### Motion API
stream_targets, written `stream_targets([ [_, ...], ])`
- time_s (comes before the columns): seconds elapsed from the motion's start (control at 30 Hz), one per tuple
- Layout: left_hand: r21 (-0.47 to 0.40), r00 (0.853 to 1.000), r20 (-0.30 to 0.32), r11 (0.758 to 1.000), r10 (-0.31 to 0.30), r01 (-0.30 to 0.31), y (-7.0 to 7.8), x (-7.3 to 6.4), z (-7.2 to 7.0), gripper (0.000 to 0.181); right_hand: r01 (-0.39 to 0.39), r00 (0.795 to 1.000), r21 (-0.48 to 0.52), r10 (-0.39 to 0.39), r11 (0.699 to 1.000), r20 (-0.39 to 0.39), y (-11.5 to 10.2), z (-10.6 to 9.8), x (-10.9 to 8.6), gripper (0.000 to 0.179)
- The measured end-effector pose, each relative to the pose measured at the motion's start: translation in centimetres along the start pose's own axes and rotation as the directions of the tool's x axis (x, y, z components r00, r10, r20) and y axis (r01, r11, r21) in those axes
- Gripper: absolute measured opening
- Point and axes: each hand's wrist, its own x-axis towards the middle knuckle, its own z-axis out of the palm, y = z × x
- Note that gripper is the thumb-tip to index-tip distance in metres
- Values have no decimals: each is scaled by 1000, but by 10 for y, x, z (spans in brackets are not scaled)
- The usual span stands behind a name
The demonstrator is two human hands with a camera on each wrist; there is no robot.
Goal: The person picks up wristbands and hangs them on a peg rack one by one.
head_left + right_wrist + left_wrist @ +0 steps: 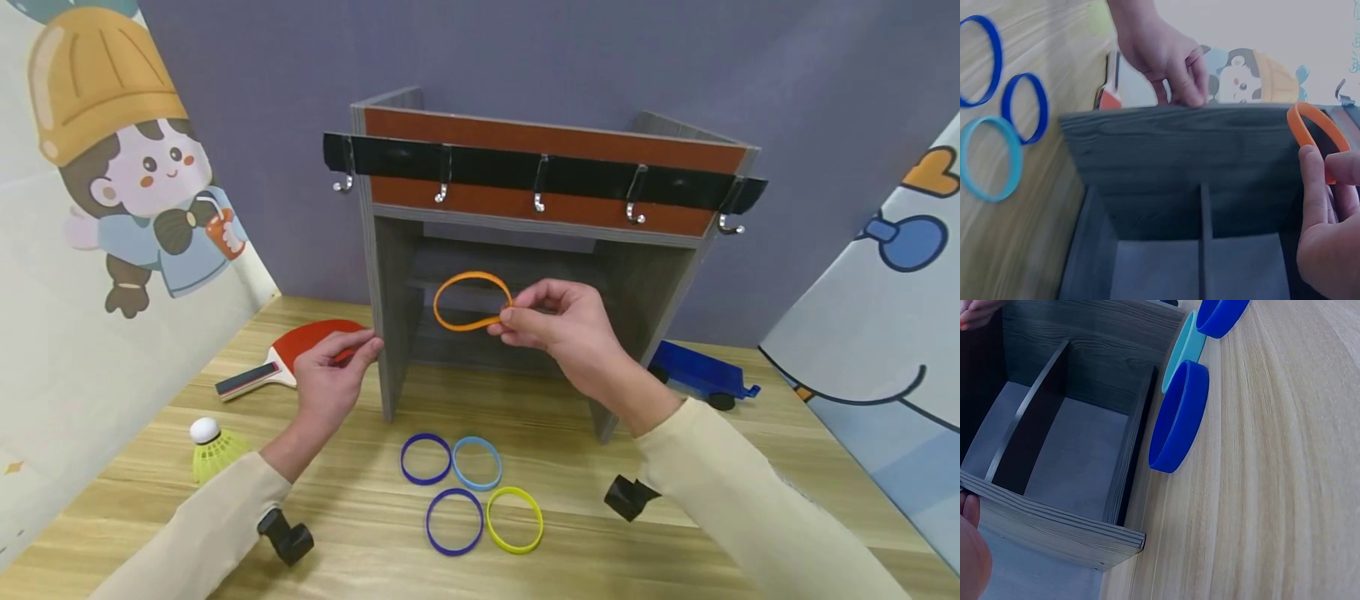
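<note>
Before the open front of a grey wood-grain cabinet (397, 292), below its black rail (495, 167) with five silver metal hooks: one thin orange loop-shaped wristband (436, 305), pinched between thumb and fingers of the right hand (566, 321). Left hand (330, 375): thumb and fingers pinching the front edge of the cabinet's left side panel. On the pale wood-grain counter (345, 533), nearer the viewer: two dark blue round wristbands (429, 525), one light blue round wristband (500, 467), one yellow round wristband (517, 551). Left: red-faced table-tennis paddle (292, 343); yellow-skirted shuttlecock (215, 454). Right: blue toy wagon (701, 371).
</note>
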Motion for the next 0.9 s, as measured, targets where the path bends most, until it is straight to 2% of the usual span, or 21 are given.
stream_targets([
  [0.33,20,1000,7,1000,18,-18,-1,1,0,14,62,996,110,-68,992,49,-25,41,22,10],
  [0.6,75,998,36,996,49,-52,21,2,4,14,80,991,202,-100,976,91,-37,74,33,8],
  [0.77,95,998,39,994,51,-54,23,1,4,15,87,990,286,-115,954,82,-42,91,38,8],
  [0.9,85,998,38,995,53,-56,21,1,4,15,94,990,321,-121,942,66,-42,97,41,8],
])
